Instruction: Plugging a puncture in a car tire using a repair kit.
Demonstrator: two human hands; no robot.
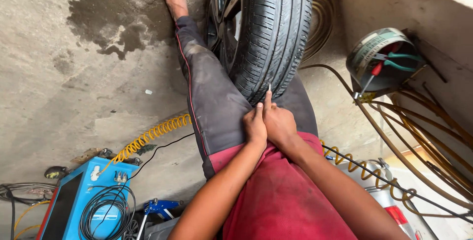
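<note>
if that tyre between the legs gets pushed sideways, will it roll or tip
The tyre stands upright on its tread, so it would likely roll if freed. The legs on both sides and both hands at the tread probably steady it. Mounted on a rim, it is likely heavy and, if leaned, might tip.

A black car tyre on its dark rim stands upright between the person's legs, a thin metal tool stuck into its tread.
</note>
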